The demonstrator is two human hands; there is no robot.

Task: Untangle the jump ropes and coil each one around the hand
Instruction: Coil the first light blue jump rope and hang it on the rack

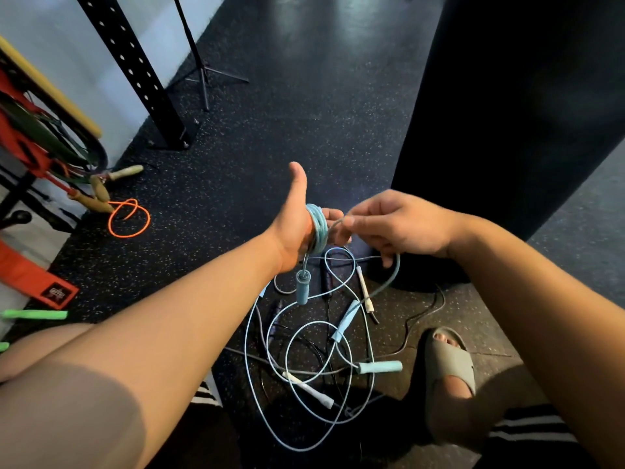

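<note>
My left hand (293, 225) is held up with the thumb out, and a light blue jump rope coil (317, 228) is wound several times around its palm. One blue handle (302, 286) hangs from the coil below the wrist. My right hand (392, 225) pinches the free strand of this rope just right of the coil; the strand loops down to the floor. Below lies a tangled pile of ropes (318, 360), pale blue, white and black, with another blue handle (380, 366) and white handles (313, 390) among them.
An orange rope (130, 218) with wooden handles lies at the left by a rack of resistance bands (40, 140). A black perforated upright (135, 72), a tripod stand (206, 76) and a large black punching bag (514, 113) stand around. My sandalled foot (449, 377) rests beside the pile.
</note>
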